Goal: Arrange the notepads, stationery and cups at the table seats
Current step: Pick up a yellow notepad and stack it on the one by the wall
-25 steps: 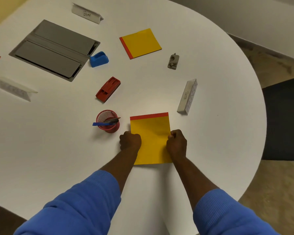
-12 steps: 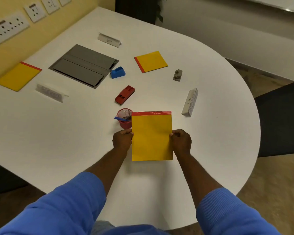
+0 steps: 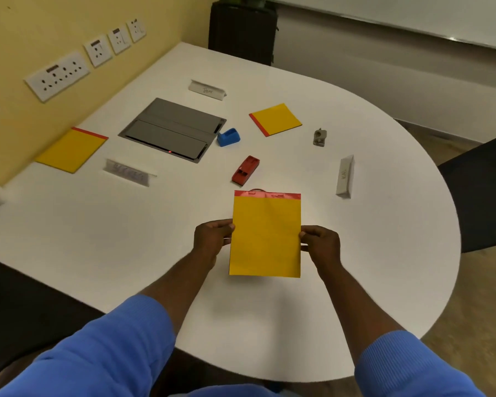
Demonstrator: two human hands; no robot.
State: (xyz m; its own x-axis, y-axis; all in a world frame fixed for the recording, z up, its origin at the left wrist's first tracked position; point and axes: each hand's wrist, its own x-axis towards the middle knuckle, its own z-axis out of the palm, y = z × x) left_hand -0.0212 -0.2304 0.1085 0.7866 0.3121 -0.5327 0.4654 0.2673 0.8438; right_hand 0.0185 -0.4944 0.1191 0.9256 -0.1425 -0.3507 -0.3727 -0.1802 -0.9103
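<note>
Although partly laid out, judged well short of finished. Counted two pads already flat on the bench: far pad near the far card, wall pad just beside the wall card. Held a third, the held pad, raised off the bench near its front edge, red strip pointing away from the body. Pinched its left edge with the left hand and its right edge with the right hand; had both grips clenched on that pad, neither released.

Took the step in hand to be carrying this pad to a seat, most likely the one marked by the right card, a seat lacking a pad.

Found the stationery ungathered in mid-bench: stapler, tape holder, grey piece, all apart from one another and none touching a pad. Glimpsed only a red rim just behind the held pad's top edge, probably a cup; could not tell more, with the rest hidden. Spotted no other cup anywhere on the bench.

Reckoned as done: two of three pads down, three cards out. Reckoned as left: setting down the held pad, sharing out stapler, tape holder and grey piece among the seats, placing the cup.
</note>
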